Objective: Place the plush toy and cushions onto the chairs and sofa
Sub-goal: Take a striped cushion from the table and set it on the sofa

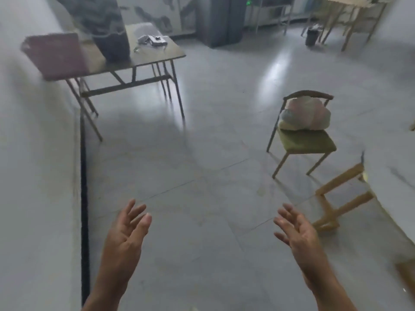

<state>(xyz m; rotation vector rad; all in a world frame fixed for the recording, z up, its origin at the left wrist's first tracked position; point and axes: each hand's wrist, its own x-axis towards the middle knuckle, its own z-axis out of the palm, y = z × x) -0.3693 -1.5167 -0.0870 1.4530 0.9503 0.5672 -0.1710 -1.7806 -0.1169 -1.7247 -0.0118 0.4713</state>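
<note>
Both hands hang empty over the grey tiled floor (202, 153), the left hand (125, 239) and right hand (298, 236) with fingers spread wide. A pale pink-and-grey soft cushion (306, 116) sits on the green-seated wooden chair (305, 142), well ahead of the right hand; a maroon flat cushion (55, 56) lies on the dark folding table (155, 55) far left.

Two hands (125, 239) (298, 239), one chair (307, 142), two tables (143, 57) (343, 3)

Glossy grey tiled floor (202, 135); chair (301, 135) with matt green cloth seat, thin metal-looking legs; soft pale cloth cushion (305, 116); light wooden stool (341, 196).
</note>
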